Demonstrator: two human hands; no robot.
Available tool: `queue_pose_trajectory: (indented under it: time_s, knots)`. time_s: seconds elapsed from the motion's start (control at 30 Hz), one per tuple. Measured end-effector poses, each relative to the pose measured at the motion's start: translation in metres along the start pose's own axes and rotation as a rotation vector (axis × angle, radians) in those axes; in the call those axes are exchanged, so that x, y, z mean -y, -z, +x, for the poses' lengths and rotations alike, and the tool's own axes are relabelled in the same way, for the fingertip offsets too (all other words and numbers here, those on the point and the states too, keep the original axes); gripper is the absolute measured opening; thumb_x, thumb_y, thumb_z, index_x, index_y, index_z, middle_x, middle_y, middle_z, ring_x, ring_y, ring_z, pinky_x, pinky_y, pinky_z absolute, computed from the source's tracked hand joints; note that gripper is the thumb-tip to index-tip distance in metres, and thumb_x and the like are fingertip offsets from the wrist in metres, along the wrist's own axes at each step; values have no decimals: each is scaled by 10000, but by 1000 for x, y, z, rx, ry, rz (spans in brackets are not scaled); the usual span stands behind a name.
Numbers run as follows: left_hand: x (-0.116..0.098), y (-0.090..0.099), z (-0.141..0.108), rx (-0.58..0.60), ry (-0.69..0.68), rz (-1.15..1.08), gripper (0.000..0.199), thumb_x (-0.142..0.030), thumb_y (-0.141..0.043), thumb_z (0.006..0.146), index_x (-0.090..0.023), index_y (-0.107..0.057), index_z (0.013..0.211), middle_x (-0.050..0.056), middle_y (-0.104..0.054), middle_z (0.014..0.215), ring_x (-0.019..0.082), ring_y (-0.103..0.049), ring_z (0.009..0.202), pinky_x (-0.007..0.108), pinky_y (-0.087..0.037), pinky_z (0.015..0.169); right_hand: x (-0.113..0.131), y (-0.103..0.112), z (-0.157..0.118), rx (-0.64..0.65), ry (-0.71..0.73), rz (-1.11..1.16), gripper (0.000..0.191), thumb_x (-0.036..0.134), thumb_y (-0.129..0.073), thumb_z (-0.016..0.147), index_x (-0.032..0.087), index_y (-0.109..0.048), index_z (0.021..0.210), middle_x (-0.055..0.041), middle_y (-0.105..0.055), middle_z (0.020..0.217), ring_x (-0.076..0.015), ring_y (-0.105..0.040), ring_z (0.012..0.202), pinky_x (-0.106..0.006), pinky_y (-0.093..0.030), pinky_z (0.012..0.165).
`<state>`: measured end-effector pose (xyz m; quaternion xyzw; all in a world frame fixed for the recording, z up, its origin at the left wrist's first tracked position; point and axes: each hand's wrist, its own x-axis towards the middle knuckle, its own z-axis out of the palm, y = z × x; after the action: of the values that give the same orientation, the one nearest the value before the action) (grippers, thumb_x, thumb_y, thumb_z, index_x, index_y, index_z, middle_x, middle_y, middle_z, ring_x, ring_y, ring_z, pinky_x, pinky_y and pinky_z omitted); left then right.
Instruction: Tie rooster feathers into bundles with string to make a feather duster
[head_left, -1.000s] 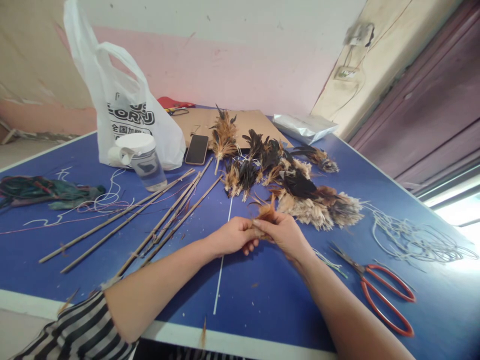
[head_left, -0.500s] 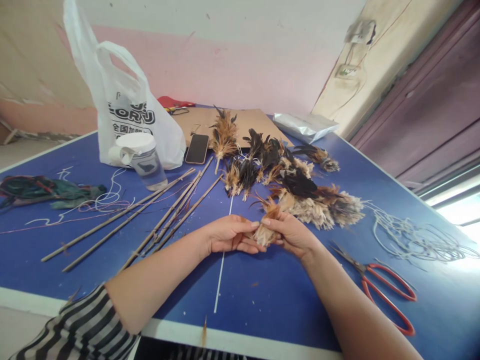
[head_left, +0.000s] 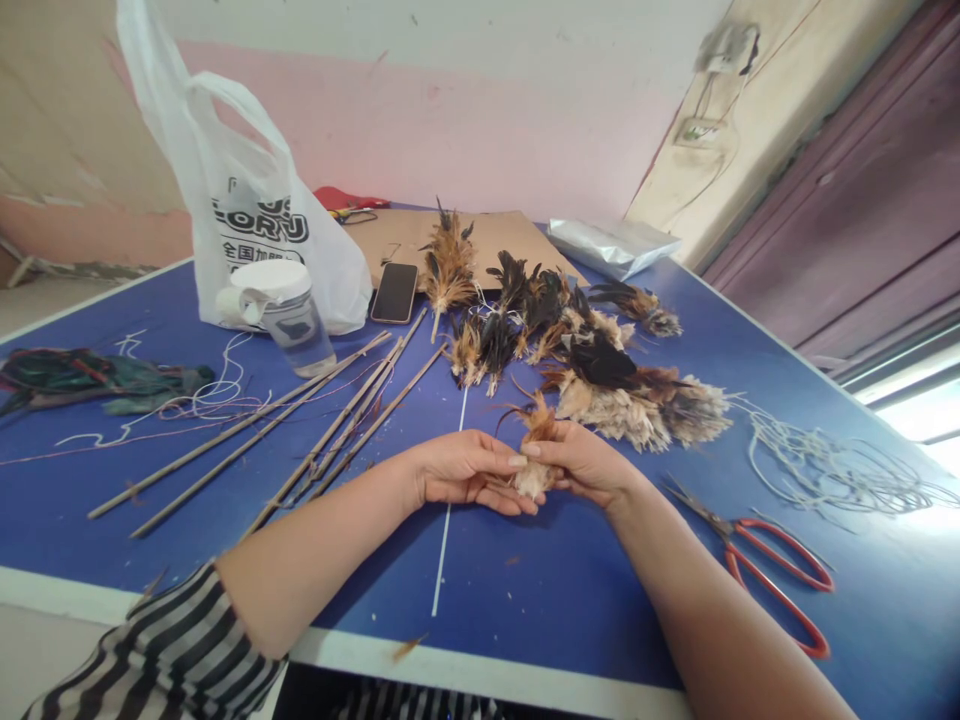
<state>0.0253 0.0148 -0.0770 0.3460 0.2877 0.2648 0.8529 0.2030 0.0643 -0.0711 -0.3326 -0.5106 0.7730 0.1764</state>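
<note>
A small bunch of brown and cream feathers [head_left: 535, 478] is held between my two hands above the blue table [head_left: 525, 610]. My left hand [head_left: 480, 470] pinches its left side between thumb and fingers. From the right, my right hand [head_left: 589, 462] grips the same bunch, thumb on top. Beyond my hands lie dark and brown feather bundles [head_left: 495, 345], with a fluffy cream and grey bundle [head_left: 622, 410] closer on the right. A brown feather duster head [head_left: 448, 265] on a stick rests farther back.
Red-handled scissors [head_left: 727, 530] and tangled white string [head_left: 840, 465] lie right. Thin sticks [head_left: 225, 437], a lidded cup [head_left: 296, 320], a plastic bag [head_left: 255, 200] and dark green cloth [head_left: 90, 375] are left. Behind are a phone [head_left: 394, 293], cardboard [head_left: 502, 240] and a silver packet [head_left: 611, 247].
The feather bunch has turned slightly in my fingers, and my left fingertips reach a little farther right beneath it. The view has shifted slightly.
</note>
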Motion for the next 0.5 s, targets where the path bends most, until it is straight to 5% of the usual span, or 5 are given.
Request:
queue_pose_trajectory:
  time_s: [0.5]
  knots:
    - [3, 0, 5, -168, -4, -33, 210, -238, -644, 722, -67, -658, 845, 117, -684, 770, 147, -658, 663, 199, -514, 584, -1, -6, 6, -63, 96, 34, 256, 318, -696, 661, 126, -611, 806, 34, -562, 532, -28, -433, 382, -145, -273, 362]
